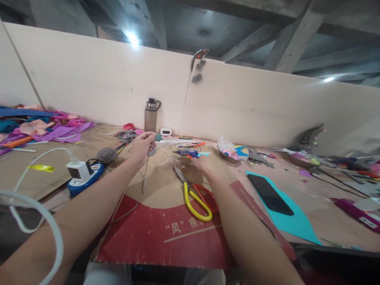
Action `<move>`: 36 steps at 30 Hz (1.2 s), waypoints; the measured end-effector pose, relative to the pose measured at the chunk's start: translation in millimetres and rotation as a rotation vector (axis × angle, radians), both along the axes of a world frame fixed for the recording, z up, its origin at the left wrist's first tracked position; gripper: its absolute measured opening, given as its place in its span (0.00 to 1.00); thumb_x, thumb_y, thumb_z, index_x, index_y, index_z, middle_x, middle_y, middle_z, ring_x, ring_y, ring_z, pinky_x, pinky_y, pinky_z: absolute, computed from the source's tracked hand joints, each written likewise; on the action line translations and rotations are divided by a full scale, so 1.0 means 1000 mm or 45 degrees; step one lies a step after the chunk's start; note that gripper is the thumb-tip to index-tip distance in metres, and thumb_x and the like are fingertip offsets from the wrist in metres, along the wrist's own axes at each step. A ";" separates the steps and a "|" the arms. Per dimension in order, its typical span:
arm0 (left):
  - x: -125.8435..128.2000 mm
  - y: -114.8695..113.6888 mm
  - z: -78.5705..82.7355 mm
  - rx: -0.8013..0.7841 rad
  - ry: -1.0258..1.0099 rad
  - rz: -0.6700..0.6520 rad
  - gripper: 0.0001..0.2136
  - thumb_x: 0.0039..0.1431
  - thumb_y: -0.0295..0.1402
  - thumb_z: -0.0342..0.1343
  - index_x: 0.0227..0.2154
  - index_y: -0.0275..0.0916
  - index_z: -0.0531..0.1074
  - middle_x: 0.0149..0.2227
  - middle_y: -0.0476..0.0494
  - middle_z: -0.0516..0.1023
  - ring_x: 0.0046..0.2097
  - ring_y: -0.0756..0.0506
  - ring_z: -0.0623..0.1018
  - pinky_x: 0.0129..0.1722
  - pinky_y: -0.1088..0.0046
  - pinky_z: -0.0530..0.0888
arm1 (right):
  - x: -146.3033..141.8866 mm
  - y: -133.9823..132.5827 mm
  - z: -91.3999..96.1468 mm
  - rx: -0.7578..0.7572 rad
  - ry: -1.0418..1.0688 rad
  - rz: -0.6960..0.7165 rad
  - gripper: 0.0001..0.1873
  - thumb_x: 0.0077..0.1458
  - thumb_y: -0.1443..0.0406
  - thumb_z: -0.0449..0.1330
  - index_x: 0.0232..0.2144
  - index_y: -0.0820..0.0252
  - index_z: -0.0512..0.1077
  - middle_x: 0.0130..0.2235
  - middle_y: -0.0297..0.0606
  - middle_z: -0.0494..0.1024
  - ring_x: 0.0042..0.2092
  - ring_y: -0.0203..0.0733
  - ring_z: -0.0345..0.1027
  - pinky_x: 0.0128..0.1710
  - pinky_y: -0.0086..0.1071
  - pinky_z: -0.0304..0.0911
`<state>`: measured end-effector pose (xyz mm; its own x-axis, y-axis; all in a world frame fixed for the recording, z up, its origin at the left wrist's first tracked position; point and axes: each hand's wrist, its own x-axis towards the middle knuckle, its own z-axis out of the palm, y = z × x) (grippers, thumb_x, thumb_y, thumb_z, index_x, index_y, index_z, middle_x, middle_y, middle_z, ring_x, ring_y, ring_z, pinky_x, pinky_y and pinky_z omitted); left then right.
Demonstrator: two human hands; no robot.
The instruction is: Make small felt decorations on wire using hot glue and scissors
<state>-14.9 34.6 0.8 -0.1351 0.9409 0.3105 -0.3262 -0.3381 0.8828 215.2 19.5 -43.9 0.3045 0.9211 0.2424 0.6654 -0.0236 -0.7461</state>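
My left hand (144, 147) is closed in a pinch above the cardboard, with a strand of grey yarn (144, 180) hanging from its fingers. The yarn droops onto the cardboard sheet (142, 241) and curves back under my left forearm. My right hand (203, 163) is wrapped round a blue hot glue gun (190, 152) with an orange trigger. Its nozzle points left, and a light-blue glue stick (204, 153) sticks out behind; most fingers are hidden. Between my arms lie scissors (186, 189) with one yellow and one red handle.
A grey yarn ball (107, 155) and a blue power strip (86, 180) with a white charger (79, 171) are left. Behind stand a bottle (151, 116) and a small clock (166, 132). A phone (269, 194) lies right on turquoise sheet (297, 223). Felt scraps (38, 126) cover the far left.
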 end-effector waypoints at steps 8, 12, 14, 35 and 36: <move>-0.001 0.005 -0.010 -0.044 0.087 -0.029 0.09 0.44 0.35 0.62 0.26 0.35 0.71 0.19 0.51 0.69 0.19 0.56 0.67 0.17 0.83 0.60 | -0.014 -0.013 0.024 0.205 0.939 0.157 0.10 0.40 0.65 0.54 0.30 0.57 0.62 0.21 0.27 0.65 0.22 0.33 0.60 0.20 0.27 0.59; -0.001 0.003 -0.011 -0.067 0.163 -0.037 0.10 0.44 0.37 0.62 0.26 0.35 0.72 0.22 0.51 0.70 0.20 0.56 0.68 0.16 0.83 0.57 | -0.030 -0.026 0.031 0.273 1.101 0.444 0.17 0.39 0.66 0.57 0.36 0.57 0.62 0.31 0.32 0.73 0.25 0.31 0.62 0.20 0.24 0.57; -0.001 0.003 -0.011 -0.064 0.178 -0.029 0.11 0.44 0.38 0.62 0.26 0.35 0.72 0.22 0.50 0.71 0.20 0.56 0.68 0.16 0.82 0.57 | -0.036 -0.032 0.033 0.328 1.117 0.573 0.20 0.40 0.64 0.58 0.39 0.56 0.61 0.34 0.31 0.73 0.26 0.31 0.62 0.21 0.24 0.57; -0.002 0.004 -0.007 -0.091 0.024 -0.173 0.10 0.43 0.35 0.64 0.26 0.34 0.73 0.24 0.48 0.74 0.23 0.55 0.72 0.18 0.82 0.63 | -0.046 -0.052 0.032 0.474 0.035 0.568 0.20 0.53 0.67 0.52 0.50 0.58 0.63 0.43 0.41 0.74 0.44 0.45 0.67 0.47 0.38 0.59; -0.001 0.003 -0.007 -0.089 0.021 -0.182 0.10 0.43 0.34 0.64 0.26 0.34 0.73 0.25 0.48 0.74 0.23 0.55 0.72 0.19 0.82 0.63 | -0.046 -0.051 0.032 0.483 0.021 0.570 0.20 0.53 0.67 0.52 0.50 0.59 0.63 0.43 0.41 0.74 0.44 0.45 0.66 0.47 0.38 0.59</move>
<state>-16.4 37.6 -6.1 0.0066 0.9696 0.2445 -0.3519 -0.2266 0.9082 169.4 -31.6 -11.9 -0.0880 0.8105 0.5791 0.5374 0.5281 -0.6575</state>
